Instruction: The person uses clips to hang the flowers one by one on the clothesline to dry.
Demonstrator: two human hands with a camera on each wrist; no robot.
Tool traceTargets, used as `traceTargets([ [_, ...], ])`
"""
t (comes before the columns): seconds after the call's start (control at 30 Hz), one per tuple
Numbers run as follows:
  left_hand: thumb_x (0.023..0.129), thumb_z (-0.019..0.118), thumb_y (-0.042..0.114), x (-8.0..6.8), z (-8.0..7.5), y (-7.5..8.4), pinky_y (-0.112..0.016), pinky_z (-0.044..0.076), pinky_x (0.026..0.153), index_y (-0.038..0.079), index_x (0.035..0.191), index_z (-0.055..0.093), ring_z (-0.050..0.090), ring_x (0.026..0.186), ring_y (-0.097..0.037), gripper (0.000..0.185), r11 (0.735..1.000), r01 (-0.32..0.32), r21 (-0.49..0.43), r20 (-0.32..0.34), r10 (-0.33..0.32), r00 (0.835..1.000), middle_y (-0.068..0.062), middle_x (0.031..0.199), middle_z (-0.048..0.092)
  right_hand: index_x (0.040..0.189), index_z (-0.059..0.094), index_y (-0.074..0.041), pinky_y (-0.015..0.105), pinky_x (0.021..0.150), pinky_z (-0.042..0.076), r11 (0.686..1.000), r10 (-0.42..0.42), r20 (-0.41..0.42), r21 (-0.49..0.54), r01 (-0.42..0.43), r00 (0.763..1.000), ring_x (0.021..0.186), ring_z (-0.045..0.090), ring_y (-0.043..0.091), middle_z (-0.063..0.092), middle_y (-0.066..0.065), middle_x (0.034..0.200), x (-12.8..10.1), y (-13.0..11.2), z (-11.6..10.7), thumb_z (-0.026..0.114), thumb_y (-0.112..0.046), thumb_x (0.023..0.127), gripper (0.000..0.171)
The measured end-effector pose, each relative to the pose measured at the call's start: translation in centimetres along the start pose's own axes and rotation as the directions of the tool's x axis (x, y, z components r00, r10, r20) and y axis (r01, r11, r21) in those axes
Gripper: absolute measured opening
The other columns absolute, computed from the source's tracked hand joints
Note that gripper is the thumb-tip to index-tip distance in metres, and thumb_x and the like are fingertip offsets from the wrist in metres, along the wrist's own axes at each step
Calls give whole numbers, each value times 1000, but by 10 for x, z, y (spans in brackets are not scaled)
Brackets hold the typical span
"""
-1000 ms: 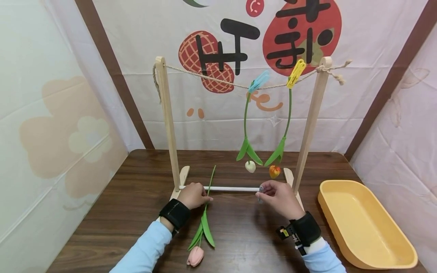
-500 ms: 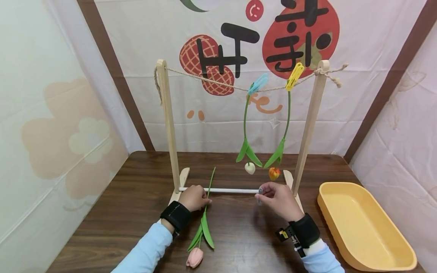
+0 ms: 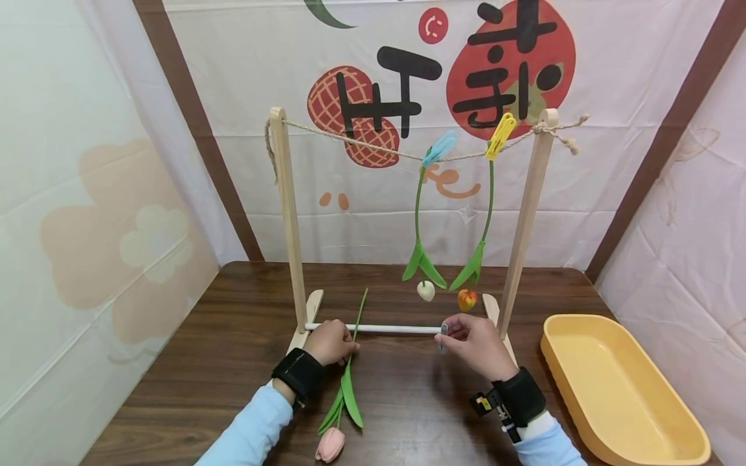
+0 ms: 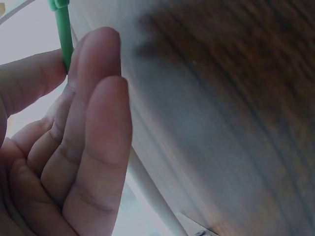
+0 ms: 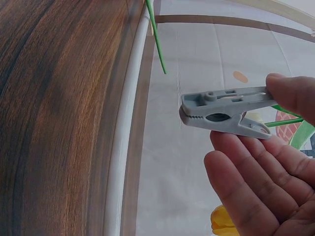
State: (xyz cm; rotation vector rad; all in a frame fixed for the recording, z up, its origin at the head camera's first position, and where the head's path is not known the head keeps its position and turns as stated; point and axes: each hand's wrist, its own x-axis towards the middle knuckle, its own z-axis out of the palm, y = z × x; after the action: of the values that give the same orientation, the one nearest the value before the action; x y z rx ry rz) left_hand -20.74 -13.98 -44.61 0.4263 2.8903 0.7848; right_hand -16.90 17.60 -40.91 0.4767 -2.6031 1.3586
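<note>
My left hand (image 3: 329, 343) pinches the green stem of a pink tulip (image 3: 330, 444) between thumb and forefinger. The flower end points toward me and the bare stem end points away, crossing over a white rod (image 3: 396, 329). In the left wrist view the stem (image 4: 62, 32) sits at the thumb and fingertips. My right hand (image 3: 479, 348) holds a grey clothespin (image 5: 229, 112) by its handle ends, thumb on one side and fingers on the other; its toothed jaws meet. A white tulip (image 3: 426, 290) and an orange tulip (image 3: 467, 299) hang upside down behind my right hand.
A rope (image 3: 361, 145) runs between two wooden posts (image 3: 289, 226). On it, a blue clothespin (image 3: 438, 149) and a yellow clothespin (image 3: 500, 137) grip the hanging stems. A yellow tray (image 3: 623, 388) stands at the right of the wooden table (image 3: 192, 375). A printed cloth hangs behind.
The whole scene has sunk slightly in the head view. Both hands keep their hold on the tulip stem and the grey clothespin, hardly moving relative to the rack.
</note>
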Motion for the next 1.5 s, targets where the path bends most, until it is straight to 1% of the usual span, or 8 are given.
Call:
traceTargets([
  [0.2, 89, 71, 19, -2, -4, 2, -26, 40, 43, 15, 56, 65, 55, 41, -10, 34, 998, 20, -61, 15, -19, 1000, 4, 45, 57, 89, 69, -10, 26, 62, 52, 1000, 1, 2, -5, -1, 1000, 69, 64, 8, 66, -6, 77, -1, -1, 0, 81, -17, 81, 16],
  [0.47, 91, 71, 19, -7, -15, 11, -26, 39, 44, 14, 56, 64, 59, 44, -14, 36, 997, 24, -73, 10, -23, 1000, 0, 48, 60, 89, 69, -10, 26, 62, 52, 1000, -7, -1, -11, 7, 1000, 69, 64, 8, 66, -5, 78, -1, -1, 0, 81, -17, 80, 17],
  [0.63, 91, 70, 18, -11, -20, 15, -26, 40, 46, 13, 57, 64, 62, 47, -19, 35, 996, 1, -85, -7, -1, 1000, -3, 50, 61, 89, 69, -10, 26, 61, 52, 1000, -24, -5, -13, 24, 1000, 69, 64, 8, 66, -6, 78, 0, 0, -1, 82, -18, 80, 17],
  [0.93, 91, 70, 17, -17, -28, 20, -27, 46, 51, 12, 61, 65, 63, 49, -19, 31, 994, -66, -91, -67, 60, 996, 1, 51, 61, 89, 69, -9, 26, 62, 52, 1000, -27, 2, -8, 27, 1000, 70, 64, 8, 66, -5, 77, 0, -2, -2, 81, -17, 81, 17],
  [1.13, 91, 70, 20, -22, -36, 25, -28, 45, 49, 13, 61, 65, 64, 51, -20, 31, 991, -87, -99, -84, 78, 993, 4, 51, 60, 89, 69, -8, 26, 62, 52, 1000, -15, 5, -10, 15, 1000, 70, 64, 9, 66, -5, 78, -1, -3, -2, 81, -17, 81, 17],
  [1.37, 92, 69, 18, -26, -44, 31, -28, 44, 46, 8, 67, 69, 63, 52, -17, 27, 986, -103, -128, -99, 91, 991, 3, 55, 61, 88, 69, -8, 26, 61, 52, 1000, -28, -1, -13, 28, 1000, 70, 64, 8, 66, -5, 77, -1, -3, -2, 81, -16, 81, 16],
  [1.5, 93, 68, 18, -29, -49, 34, -26, 40, 45, 11, 66, 68, 61, 50, -16, 28, 984, -123, -131, -111, 109, 988, 1, 56, 61, 88, 69, -8, 26, 62, 52, 1000, -29, 1, -13, 29, 1000, 70, 64, 8, 66, -5, 78, -1, -3, -2, 81, -17, 81, 17],
])
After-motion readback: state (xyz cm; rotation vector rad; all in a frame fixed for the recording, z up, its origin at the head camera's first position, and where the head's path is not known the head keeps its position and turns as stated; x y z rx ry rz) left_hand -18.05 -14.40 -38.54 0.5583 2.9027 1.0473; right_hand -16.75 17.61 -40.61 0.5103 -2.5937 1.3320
